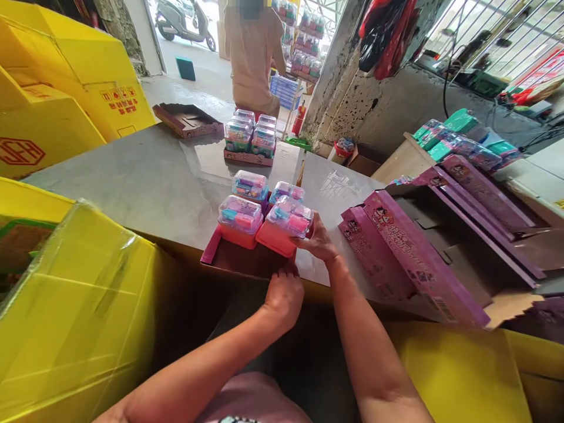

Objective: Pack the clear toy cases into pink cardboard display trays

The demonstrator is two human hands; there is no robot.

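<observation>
A shallow purple cardboard tray (247,262) lies at the near edge of the table, its front part bare. In it stand several small plastic boxes with clear domed lids: a red-based box (238,220) at left and blue-based ones (249,185) behind. My right hand (319,239) has its fingers around the right side of another red-based box (285,226), which sits slightly tilted. At the tray's near right corner, my left hand (285,296) is closed on the edge; its fingertips are partly hidden.
Farther back stand a filled tray (249,157) and an unfilled tray (188,120). Stacked purple trays (423,258) lean at right. Yellow cartons (79,305) flank me on the left, with another yellow carton (458,364) at right. A person (253,59) is beyond the table, back turned.
</observation>
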